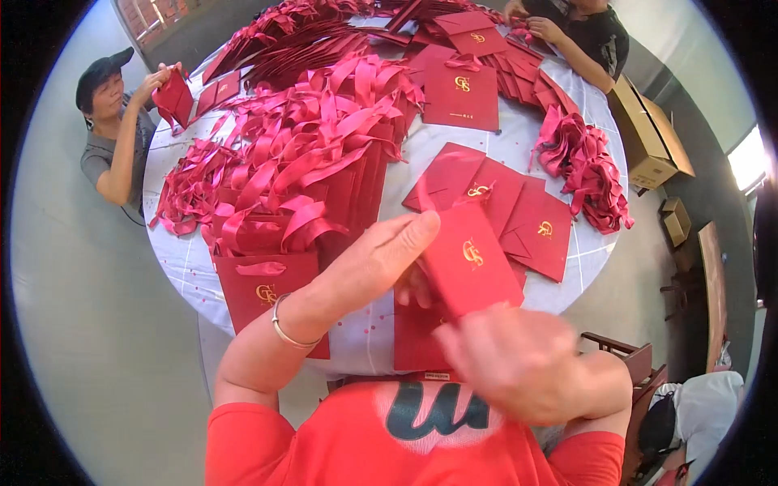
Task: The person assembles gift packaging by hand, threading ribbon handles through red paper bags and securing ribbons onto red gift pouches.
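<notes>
A small red paper gift bag (486, 271) with a gold emblem is held up in front of me. My left hand (393, 251), with a bracelet at the wrist, grips its left side, thumb near the upper corner. A bit of pink ribbon shows above that thumb. At the bag's lower edge is my right hand (519, 360), smeared by motion, so its fingers cannot be made out. Flat red bags (539, 231) lie fanned out just beyond. Another red bag (417, 344) lies under my hands, partly hidden.
Ribboned bags (324, 138) cover the left of the white-covered round table (587, 255). A pink ribbon bundle (579, 166) lies at the right edge. One person (121, 138) at the left holds a red bag; another (579, 36) works at the far right. Cardboard boxes (644, 138) stand beyond.
</notes>
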The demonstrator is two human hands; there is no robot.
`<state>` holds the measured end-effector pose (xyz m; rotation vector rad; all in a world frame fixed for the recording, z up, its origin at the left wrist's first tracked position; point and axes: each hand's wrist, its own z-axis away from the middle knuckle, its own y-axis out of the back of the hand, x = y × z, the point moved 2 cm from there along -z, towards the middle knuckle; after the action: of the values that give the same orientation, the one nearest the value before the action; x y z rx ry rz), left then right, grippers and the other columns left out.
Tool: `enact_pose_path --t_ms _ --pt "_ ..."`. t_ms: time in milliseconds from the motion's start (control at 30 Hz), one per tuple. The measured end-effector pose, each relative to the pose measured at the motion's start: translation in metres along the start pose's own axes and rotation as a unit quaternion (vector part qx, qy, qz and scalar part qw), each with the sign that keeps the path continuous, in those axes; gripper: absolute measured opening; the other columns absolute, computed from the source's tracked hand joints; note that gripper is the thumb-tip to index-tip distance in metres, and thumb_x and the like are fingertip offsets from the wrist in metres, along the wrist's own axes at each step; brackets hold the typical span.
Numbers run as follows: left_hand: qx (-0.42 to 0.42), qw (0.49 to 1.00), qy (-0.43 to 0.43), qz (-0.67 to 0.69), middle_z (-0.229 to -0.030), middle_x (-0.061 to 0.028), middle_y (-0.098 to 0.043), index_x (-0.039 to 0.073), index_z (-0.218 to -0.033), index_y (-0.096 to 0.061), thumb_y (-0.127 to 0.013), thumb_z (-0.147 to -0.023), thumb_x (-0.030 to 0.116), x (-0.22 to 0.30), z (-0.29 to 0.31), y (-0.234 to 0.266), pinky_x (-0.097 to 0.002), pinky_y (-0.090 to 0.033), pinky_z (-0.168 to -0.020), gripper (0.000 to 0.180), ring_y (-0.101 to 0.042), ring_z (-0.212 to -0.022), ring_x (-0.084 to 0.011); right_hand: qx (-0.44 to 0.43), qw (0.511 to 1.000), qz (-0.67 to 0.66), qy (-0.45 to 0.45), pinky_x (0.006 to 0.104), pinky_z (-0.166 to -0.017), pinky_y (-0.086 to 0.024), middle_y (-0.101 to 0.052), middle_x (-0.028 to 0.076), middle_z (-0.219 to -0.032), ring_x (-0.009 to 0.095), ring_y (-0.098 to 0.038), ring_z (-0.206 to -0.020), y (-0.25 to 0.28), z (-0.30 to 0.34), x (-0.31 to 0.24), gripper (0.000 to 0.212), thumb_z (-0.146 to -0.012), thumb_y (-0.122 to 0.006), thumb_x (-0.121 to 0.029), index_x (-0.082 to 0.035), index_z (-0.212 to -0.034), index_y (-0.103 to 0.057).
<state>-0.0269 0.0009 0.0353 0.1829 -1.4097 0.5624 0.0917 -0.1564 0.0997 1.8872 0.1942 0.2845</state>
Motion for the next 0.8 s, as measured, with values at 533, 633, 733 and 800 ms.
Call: enact_pose_path --t_ms 533,633,733,800 --pt "0.155 0.96 0.065 -0.225 -0.089 -0.0127 -0.066 -0.005 -0.117 -0.049 -0.076 -0.086 0.018 -0.014 -0.016 0.012 -0.028 -0.05 -0.05 0.048 -0.064 -0.067 -0.0141 0.093 0.916 -0.296 -0.256 0.0332 -0.065 -0.052 -0.064 0.013 -0.103 0.022 -0.063 -0.074 -0.096 0.0 0.092 0.037 -0.078 -0.079 -0.018 0.0 -0.109 -0.066" --pt "0.235 0.87 -0.03 -0.433 -0.089 -0.0183 -0.066 -0.002 -0.113 -0.049 -0.079 -0.081 0.026 -0.024 -0.013 0.017 -0.0365 -0.053 -0.055 0.053 -0.068 -0.07 -0.0265 0.088 0.926 -0.269 -0.251 0.0324 -0.065 -0.052 -0.064 0.012 -0.101 0.02 -0.062 -0.072 -0.093 0.003 0.082 0.037 -0.079 -0.079 -0.019 -0.001 -0.109 -0.066" --pt "0.254 0.801 -0.029 -0.541 -0.097 -0.0223 -0.065 0.0 -0.112 -0.049 -0.08 -0.077 0.035 -0.017 -0.009 0.006 -0.0444 -0.054 -0.063 0.058 -0.067 -0.079 -0.0385 0.081 0.92 -0.279 -0.264 0.0304 -0.057 -0.05 -0.065 0.007 -0.083 0.017 -0.06 -0.059 -0.086 0.011 0.079 0.033 -0.078 -0.08 -0.017 -0.003 -0.104 -0.068" --pt "0.26 0.738 -0.054 -0.621 -0.096 -0.0198 -0.064 0.0 -0.112 -0.05 -0.08 -0.076 0.038 -0.015 -0.006 -0.001 -0.0436 -0.054 -0.061 0.06 -0.067 -0.08 -0.0366 0.117 0.898 -0.31 -0.289 0.0287 -0.055 -0.048 -0.065 0.006 -0.075 0.013 -0.059 -0.059 -0.086 0.018 0.088 0.027 -0.079 -0.079 -0.013 -0.002 -0.101 -0.069"
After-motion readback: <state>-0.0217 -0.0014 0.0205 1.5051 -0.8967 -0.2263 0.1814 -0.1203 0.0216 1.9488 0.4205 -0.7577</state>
